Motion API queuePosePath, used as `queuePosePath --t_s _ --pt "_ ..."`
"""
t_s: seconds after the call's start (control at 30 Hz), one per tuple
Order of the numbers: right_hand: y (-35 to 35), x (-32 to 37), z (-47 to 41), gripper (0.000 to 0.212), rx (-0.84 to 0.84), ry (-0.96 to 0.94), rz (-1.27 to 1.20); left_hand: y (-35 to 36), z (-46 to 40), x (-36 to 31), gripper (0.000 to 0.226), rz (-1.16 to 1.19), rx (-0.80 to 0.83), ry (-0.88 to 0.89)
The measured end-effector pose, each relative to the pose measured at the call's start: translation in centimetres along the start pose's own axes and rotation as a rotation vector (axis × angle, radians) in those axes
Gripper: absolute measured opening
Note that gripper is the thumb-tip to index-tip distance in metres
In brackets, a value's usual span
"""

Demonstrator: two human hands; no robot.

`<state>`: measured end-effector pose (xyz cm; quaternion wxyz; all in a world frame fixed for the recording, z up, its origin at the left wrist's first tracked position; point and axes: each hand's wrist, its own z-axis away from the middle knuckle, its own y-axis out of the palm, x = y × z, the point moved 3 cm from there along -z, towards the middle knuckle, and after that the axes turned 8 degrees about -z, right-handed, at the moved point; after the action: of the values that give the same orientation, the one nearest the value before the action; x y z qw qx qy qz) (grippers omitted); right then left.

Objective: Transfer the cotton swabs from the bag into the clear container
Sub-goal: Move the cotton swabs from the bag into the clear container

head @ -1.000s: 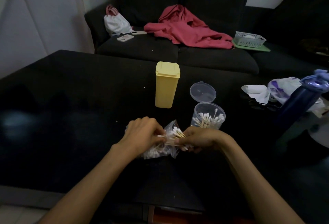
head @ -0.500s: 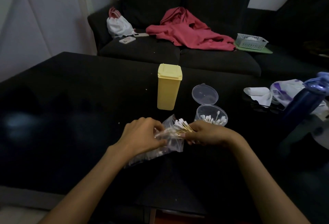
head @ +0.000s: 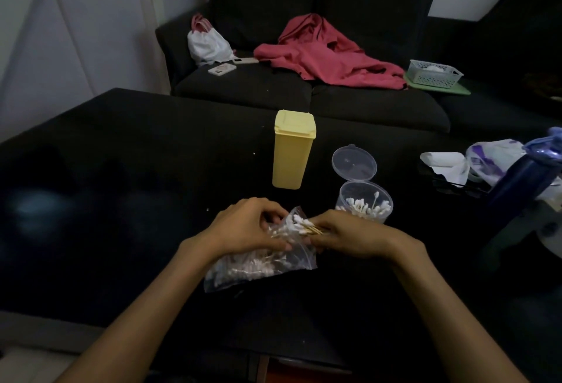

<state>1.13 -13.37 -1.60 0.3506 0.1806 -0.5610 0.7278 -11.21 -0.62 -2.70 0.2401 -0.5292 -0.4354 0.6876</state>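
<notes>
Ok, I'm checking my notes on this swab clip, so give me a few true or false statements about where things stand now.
1. The clear container has its lid open. True.
2. The yellow box lies on its side. False: it stands upright, lid closed.
3. The right hand pinches a bundle of cotton swabs at the bag's mouth. True.
4. The clear container is empty. False: swabs already stand in it.
5. The left hand holds the plastic bag. True.
</notes>
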Motion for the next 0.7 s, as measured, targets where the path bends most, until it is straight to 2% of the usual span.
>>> queuePosePath --t_s 0.1,0.17,0.23,0.3,0.4,0.7 --pt "0.0 0.2 0.3 0.018 0.032 -0.021 -0.058 -0.2 -0.1 -0.1 0.050 0.202 0.075 0.028" --pt "0.1 0.3 0.3 0.017 0.009 -0.020 -0.027 -0.2 -0.2 -0.3 0.039 0.325 0.150 0.019" --pt "0.2 0.3 0.2 0.017 -0.016 -0.015 0.016 -0.2 -0.3 -0.4 0.031 0.346 0.222 -0.005" --pt "0.3 0.6 0.3 0.016 -0.029 -0.037 0.035 -0.3 -0.2 -0.4 0.034 0.350 0.292 -0.022" --pt "0.7 1.1 0.6 0.028 -0.064 -0.077 0.077 -0.5 0.0 0.0 0.041 0.365 0.391 0.002" --pt "1.8 0.6 0.6 0.018 -0.035 -0.090 0.086 0.2 -0.2 0.2 0.024 0.373 0.365 0.041"
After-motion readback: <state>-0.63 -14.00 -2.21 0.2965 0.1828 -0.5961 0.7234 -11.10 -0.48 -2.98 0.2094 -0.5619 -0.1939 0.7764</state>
